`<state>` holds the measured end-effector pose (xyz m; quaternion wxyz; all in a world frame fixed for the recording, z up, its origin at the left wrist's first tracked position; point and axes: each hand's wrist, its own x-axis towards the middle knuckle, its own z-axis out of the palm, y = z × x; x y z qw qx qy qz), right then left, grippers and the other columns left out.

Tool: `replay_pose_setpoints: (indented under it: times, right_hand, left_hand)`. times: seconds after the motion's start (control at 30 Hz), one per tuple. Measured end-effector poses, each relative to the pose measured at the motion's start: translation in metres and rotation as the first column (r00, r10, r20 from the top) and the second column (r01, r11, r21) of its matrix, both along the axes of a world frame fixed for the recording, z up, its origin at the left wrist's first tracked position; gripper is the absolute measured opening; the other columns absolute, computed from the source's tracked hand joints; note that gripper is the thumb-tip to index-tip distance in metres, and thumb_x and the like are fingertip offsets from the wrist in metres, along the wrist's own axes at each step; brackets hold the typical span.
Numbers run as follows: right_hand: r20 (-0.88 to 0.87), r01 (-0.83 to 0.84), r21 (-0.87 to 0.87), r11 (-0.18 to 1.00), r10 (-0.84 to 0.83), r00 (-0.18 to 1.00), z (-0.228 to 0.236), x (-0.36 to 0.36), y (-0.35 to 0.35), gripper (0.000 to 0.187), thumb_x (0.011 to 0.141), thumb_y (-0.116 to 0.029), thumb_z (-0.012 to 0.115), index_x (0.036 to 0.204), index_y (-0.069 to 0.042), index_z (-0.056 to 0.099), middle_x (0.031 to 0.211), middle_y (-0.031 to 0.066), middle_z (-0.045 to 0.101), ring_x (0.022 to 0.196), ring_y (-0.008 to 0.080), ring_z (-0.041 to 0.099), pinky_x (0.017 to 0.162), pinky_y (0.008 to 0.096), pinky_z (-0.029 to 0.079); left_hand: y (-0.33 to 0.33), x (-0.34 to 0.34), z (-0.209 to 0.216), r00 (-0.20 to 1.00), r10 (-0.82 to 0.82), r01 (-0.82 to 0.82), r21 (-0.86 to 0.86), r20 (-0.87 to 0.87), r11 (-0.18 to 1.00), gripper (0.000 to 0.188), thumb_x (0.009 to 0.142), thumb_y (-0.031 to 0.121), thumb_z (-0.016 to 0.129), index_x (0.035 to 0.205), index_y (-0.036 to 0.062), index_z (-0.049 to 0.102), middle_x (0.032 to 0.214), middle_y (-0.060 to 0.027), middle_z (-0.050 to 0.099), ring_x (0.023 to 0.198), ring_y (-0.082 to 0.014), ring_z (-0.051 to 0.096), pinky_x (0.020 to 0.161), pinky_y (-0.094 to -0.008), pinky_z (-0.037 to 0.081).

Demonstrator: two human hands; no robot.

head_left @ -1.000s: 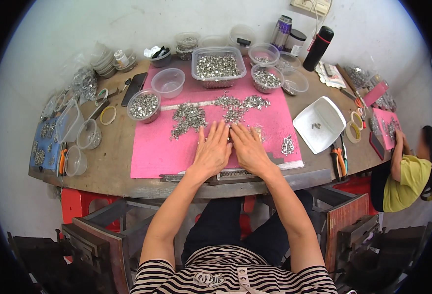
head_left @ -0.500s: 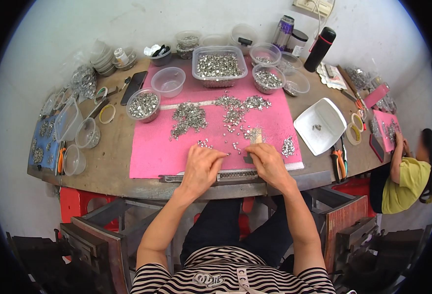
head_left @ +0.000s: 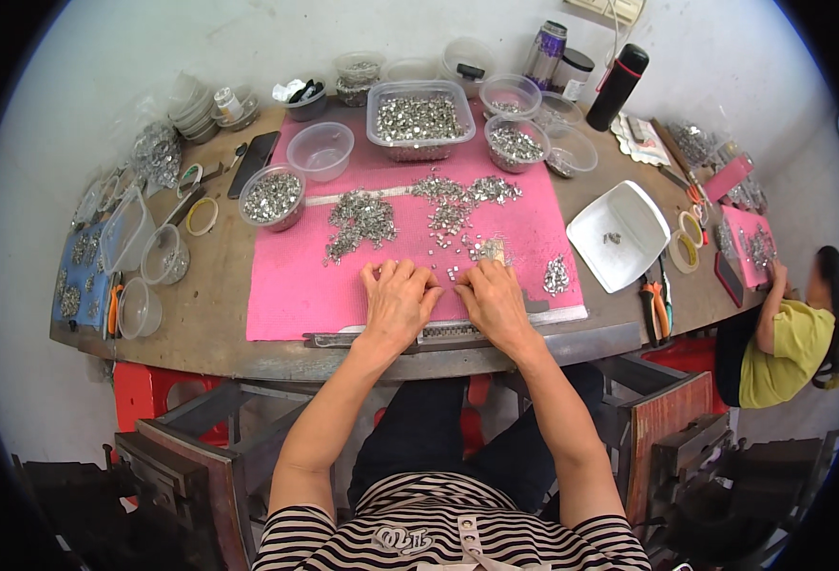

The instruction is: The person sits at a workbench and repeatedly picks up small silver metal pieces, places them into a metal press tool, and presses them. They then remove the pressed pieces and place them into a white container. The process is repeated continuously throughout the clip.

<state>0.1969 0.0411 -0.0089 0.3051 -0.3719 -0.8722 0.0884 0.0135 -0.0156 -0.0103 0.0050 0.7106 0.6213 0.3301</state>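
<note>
A pink mat (head_left: 305,285) covers the middle of the wooden table (head_left: 220,333). Heaps of small silver metal pieces (head_left: 362,214) lie on its far half. My left hand (head_left: 399,303) rests knuckles up near the mat's front edge, its fingers curled under beside a few loose pieces. Close to its right is my right hand (head_left: 497,305), fingers curled, with a small pale block (head_left: 497,250) at its fingertips. A toothed metal strip (head_left: 448,333) lies along the mat's front edge under both wrists.
Clear tubs of metal pieces (head_left: 419,116) and bowls (head_left: 272,195) stand at the back; an empty tub (head_left: 320,150) sits left. A white tray (head_left: 619,233), pliers (head_left: 650,303), tape rolls (head_left: 686,249) and a black flask (head_left: 617,86) are right. A person in yellow (head_left: 781,347) sits far right.
Both hands, flat and stretched out on the mat a second ago, have pulled back toward the front edge and curled their fingers. The pale block now shows at the right fingertips.
</note>
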Motion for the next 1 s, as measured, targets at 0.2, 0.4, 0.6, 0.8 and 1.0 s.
replay_pose_setpoints:
  times: [0.2, 0.4, 0.6, 0.8, 1.0]
  right_hand:
    - [-0.151, -0.13, -0.211, 0.969, 0.099, 0.983, 0.02, 0.03, -0.031, 0.007, 0.089, -0.006, 0.072, 0.091, -0.004, 0.066, 0.088, 0.0081, 0.061, 0.088, 0.0276, 0.06, 0.082, 0.0399, 0.041]
    - [-0.198, -0.124, -0.139, 0.982, 0.095, 0.976, 0.013, 0.029, -0.05, 0.007, 0.087, -0.005, 0.075, 0.092, -0.005, 0.069, 0.087, 0.0055, 0.06, 0.086, 0.0247, 0.059, 0.081, 0.0381, 0.041]
    - [-0.184, -0.144, -0.138, 0.98, 0.117, 0.976, 0.014, 0.032, -0.049, 0.008, 0.085, -0.006, 0.077, 0.091, -0.006, 0.071, 0.087, 0.0051, 0.06, 0.087, 0.0238, 0.059, 0.081, 0.0376, 0.041]
    - [-0.144, -0.195, -0.166, 0.967, 0.172, 0.975, 0.016, 0.031, -0.039, 0.007, 0.087, -0.007, 0.074, 0.094, -0.006, 0.072, 0.085, 0.0072, 0.059, 0.084, 0.0258, 0.059, 0.081, 0.0381, 0.041]
    - [-0.087, -0.135, -0.121, 0.983, 0.125, 0.988, 0.01, -0.007, -0.009, 0.009, 0.089, -0.009, 0.072, 0.098, -0.007, 0.073, 0.087, 0.0089, 0.06, 0.085, 0.0279, 0.06, 0.081, 0.04, 0.042]
  left_hand:
    - [-0.008, -0.008, -0.001, 1.0, 0.0, 0.001, 0.006, -0.012, 1.0, 0.01, 0.089, 0.019, 0.074, 0.089, 0.0096, 0.071, 0.088, -0.0032, 0.064, 0.091, -0.0251, 0.057, 0.1, -0.0508, 0.032]
    - [-0.004, -0.007, -0.001, 1.0, 0.026, -0.026, -0.006, 0.008, 1.0, 0.008, 0.088, 0.017, 0.074, 0.089, 0.0104, 0.072, 0.087, -0.0034, 0.063, 0.094, -0.0247, 0.057, 0.102, -0.0533, 0.032]
    - [-0.005, -0.009, 0.004, 0.999, 0.007, -0.008, -0.007, -0.042, 1.0, 0.006, 0.086, 0.018, 0.076, 0.089, 0.0127, 0.074, 0.088, -0.0033, 0.063, 0.096, -0.0245, 0.058, 0.103, -0.0542, 0.032]
    - [-0.005, -0.011, 0.001, 0.998, 0.005, -0.005, 0.008, -0.056, 1.0, 0.007, 0.087, 0.017, 0.075, 0.091, 0.0121, 0.074, 0.089, -0.0029, 0.062, 0.097, -0.0242, 0.057, 0.104, -0.0547, 0.031]
    - [-0.019, -0.012, 0.008, 0.999, -0.021, 0.017, 0.079, 0.046, 0.997, 0.009, 0.087, 0.014, 0.076, 0.094, 0.0095, 0.073, 0.087, -0.001, 0.065, 0.092, -0.0221, 0.058, 0.102, -0.0492, 0.032]
